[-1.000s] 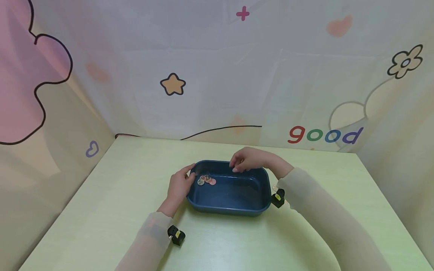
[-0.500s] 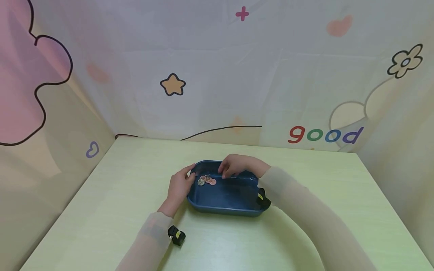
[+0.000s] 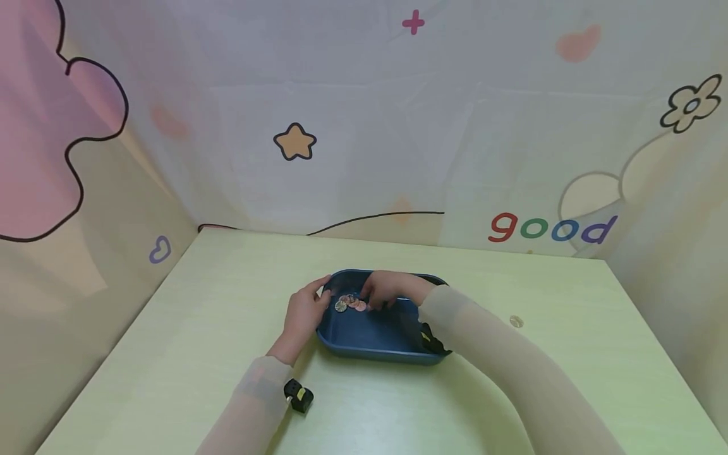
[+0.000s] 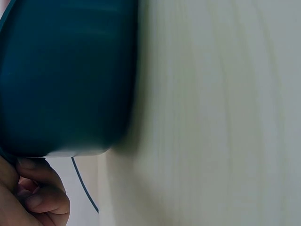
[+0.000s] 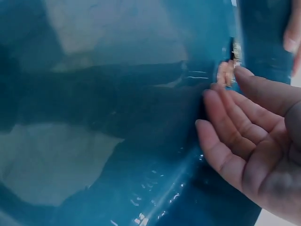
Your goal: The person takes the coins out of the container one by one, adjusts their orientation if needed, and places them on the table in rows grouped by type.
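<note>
Head view: a deep blue tray (image 3: 358,332), rectangular with rounded corners, sat on a pale yellow-green table (image 3: 227,316), with a person's two hands at it. The left hand (image 3: 303,312) gripped the tray's left end near the far corner, thumb over the rim and fingers along the outside. The right hand (image 3: 389,287) was inside the tray, its fingers pointing down beside a small cluster of coins (image 3: 351,303). These coins lay on the tray floor toward the left end, between the two hands; some were copper-coloured, and the leftmost was silvery. A lone coin (image 3: 516,321) lay flat on the table, to the right of the tray and just past the right forearm.

Right wrist view: the right hand's grip was loose, with gently bent fingers and the thumb parted from them. The coins showed right at the fingertips, though whether they touched could not be told.

Left wrist view: the tray's outer wall filled the upper left, and bent fingers showed at its lower edge.

Both arms were covered by pale sleeves, and a small black device (image 3: 298,396) sat at the left cuff. Behind the table hung a pale cloth backdrop (image 3: 364,126) printed with an orange star (image 3: 295,141), a beige flower (image 3: 691,104) and the word "good" (image 3: 552,229) in coloured letters.
</note>
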`<state>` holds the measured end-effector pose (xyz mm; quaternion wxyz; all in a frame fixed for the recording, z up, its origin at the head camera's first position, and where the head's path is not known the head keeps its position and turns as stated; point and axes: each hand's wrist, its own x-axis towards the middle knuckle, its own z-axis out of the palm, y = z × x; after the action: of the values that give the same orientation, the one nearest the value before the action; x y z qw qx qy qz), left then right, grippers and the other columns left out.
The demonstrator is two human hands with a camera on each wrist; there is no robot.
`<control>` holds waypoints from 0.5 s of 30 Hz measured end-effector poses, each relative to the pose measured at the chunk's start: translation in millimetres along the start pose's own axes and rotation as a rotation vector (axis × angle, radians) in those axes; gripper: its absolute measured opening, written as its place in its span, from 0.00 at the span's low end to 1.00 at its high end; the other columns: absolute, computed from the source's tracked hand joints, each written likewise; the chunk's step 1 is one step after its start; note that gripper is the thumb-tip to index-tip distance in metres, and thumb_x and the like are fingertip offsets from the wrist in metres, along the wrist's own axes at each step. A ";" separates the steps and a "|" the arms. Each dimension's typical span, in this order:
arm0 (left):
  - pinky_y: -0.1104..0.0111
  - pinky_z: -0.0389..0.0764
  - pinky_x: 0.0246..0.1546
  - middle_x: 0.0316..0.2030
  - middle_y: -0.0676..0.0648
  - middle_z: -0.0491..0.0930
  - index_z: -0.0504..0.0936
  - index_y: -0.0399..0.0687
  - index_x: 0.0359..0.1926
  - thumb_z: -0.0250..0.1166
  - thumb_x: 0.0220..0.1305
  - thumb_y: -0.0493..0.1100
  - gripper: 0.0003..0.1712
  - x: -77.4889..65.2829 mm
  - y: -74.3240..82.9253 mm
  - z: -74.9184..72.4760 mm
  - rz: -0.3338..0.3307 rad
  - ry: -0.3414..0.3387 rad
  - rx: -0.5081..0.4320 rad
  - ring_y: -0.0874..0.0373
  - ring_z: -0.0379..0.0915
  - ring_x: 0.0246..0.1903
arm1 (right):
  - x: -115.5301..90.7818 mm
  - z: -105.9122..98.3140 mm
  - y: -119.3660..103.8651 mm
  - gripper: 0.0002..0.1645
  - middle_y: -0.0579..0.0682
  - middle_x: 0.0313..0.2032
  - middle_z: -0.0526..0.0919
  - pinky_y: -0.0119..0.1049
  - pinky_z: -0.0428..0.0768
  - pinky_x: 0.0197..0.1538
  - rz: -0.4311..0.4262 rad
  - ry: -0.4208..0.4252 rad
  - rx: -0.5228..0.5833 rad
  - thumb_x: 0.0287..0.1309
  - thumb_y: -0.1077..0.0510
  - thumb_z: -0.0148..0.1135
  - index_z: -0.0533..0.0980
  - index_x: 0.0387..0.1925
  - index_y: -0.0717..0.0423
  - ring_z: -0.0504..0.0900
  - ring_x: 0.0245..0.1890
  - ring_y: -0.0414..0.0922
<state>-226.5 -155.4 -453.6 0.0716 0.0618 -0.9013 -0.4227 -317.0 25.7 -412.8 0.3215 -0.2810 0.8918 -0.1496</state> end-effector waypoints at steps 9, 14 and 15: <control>0.72 0.59 0.20 0.14 0.55 0.60 0.79 0.44 0.66 0.59 0.72 0.39 0.24 0.6 2.0 0.7 0.003 -0.001 0.010 0.62 0.56 0.15 | 11.6 19.6 -2.3 0.09 0.54 0.35 0.87 0.31 0.80 0.34 -0.027 0.138 -0.020 0.62 0.61 0.69 0.83 0.42 0.61 0.83 0.28 0.41; 0.72 0.59 0.20 0.14 0.55 0.61 0.79 0.44 0.67 0.59 0.72 0.39 0.24 0.3 2.4 1.0 -0.006 -0.009 0.010 0.62 0.56 0.15 | 15.9 24.7 -3.9 0.06 0.52 0.34 0.85 0.31 0.77 0.34 -0.045 0.158 -0.042 0.61 0.62 0.70 0.83 0.38 0.60 0.79 0.27 0.39; 0.72 0.59 0.20 0.14 0.55 0.61 0.79 0.44 0.67 0.59 0.72 0.39 0.24 0.4 2.4 1.0 -0.008 -0.008 0.011 0.62 0.56 0.15 | 16.2 24.7 -4.0 0.06 0.52 0.34 0.85 0.31 0.77 0.34 -0.049 0.160 -0.043 0.61 0.62 0.70 0.83 0.38 0.60 0.78 0.27 0.39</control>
<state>-227.2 -153.2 -452.4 0.0662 0.0641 -0.9036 -0.4183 -309.4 10.7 -437.5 0.2394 -0.2968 0.9104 -0.1605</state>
